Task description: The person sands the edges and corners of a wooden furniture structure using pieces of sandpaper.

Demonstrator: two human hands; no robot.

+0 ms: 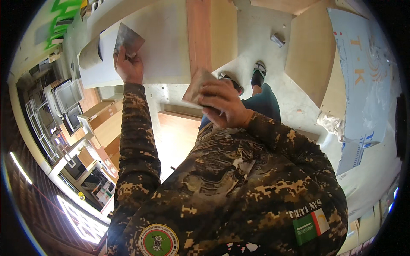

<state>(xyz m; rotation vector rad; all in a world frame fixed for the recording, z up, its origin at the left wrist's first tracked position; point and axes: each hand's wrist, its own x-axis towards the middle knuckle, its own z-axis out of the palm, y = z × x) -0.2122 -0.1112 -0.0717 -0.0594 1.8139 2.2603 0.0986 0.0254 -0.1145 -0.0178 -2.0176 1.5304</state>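
Note:
My left hand is raised over a pale panel. Its fingers grip a thin, square, grey-brown plate that looks like a scraper blade, with a greyish lump under the fingertips. Close to my body, my right hand is closed around a second flat brownish plate, whose left part sticks out past the fingers. That plate overlaps the near end of a reddish-brown wooden strip in the view. Left of my left hand, a curled beige sheet sits on the white surface.
Past my sandalled feet, a crumpled scrap lies on the floor. Plywood and a light blue printed sheet are at the right, near a crumpled whitish bag. Wooden cabinet parts and white frames stand left.

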